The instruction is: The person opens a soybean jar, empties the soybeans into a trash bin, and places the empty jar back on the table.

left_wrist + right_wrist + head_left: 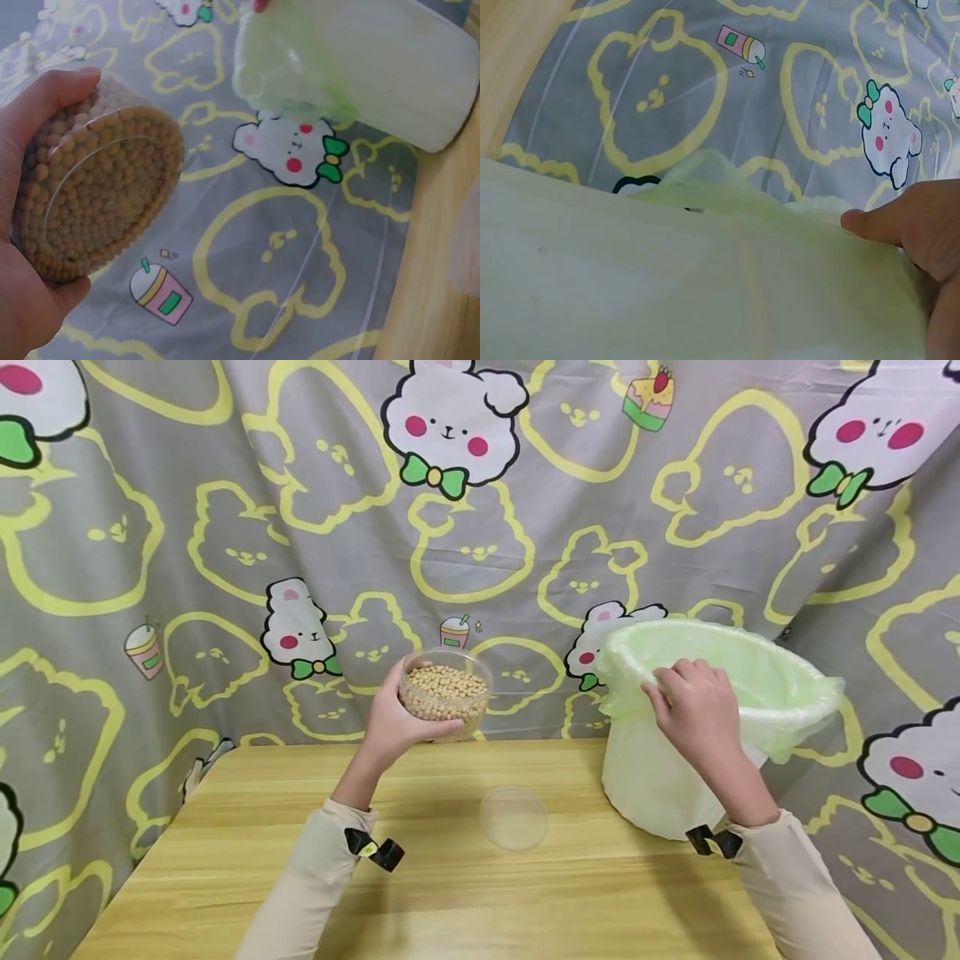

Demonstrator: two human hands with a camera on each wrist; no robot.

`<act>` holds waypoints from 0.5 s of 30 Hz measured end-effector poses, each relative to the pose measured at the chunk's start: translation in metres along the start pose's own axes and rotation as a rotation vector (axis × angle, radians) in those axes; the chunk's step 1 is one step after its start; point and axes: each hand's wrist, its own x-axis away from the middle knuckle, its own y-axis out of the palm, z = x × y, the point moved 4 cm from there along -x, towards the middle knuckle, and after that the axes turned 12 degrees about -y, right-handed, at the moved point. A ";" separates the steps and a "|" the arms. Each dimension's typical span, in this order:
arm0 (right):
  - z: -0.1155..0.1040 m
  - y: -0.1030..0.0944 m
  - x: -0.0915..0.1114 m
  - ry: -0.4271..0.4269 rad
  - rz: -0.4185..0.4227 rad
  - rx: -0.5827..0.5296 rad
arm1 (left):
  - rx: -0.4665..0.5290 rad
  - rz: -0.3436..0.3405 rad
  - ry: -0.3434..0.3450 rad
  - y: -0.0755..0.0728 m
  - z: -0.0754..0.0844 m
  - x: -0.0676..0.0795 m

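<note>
My left hand (pixel 393 714) grips a clear round plastic tub (pixel 480 689) from its left side and holds it above the table's back edge. Round beige beans (pixel 446 681) fill much of the tub; the left wrist view shows them through its base. At the right stands a white bin (pixel 645 777), upright on the table. A pale green plastic bag (pixel 765 668) lines it, folded over the rim. My right hand (pixel 697 706) grips the near left part of that rim, thumb outside on the bag, other fingers over the edge.
A clear round lid (pixel 513 818) lies flat on the wooden table (pixel 420 893), left of the bin. Behind the table hangs a grey curtain (pixel 337 552) with cartoon prints, close to its back edge. Black straps with small devices sit on both wrists.
</note>
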 end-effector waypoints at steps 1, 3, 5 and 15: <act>-0.001 0.000 0.000 -0.007 0.001 -0.003 | -0.006 0.001 -0.003 0.001 0.002 -0.002; -0.002 0.001 0.001 -0.025 0.008 -0.015 | -0.019 0.005 -0.013 0.005 0.006 -0.005; -0.004 0.002 0.001 -0.042 0.017 -0.028 | -0.028 0.008 -0.026 0.010 0.010 -0.009; -0.009 0.009 -0.005 -0.069 0.038 -0.062 | -0.116 0.007 -0.053 0.051 0.041 -0.036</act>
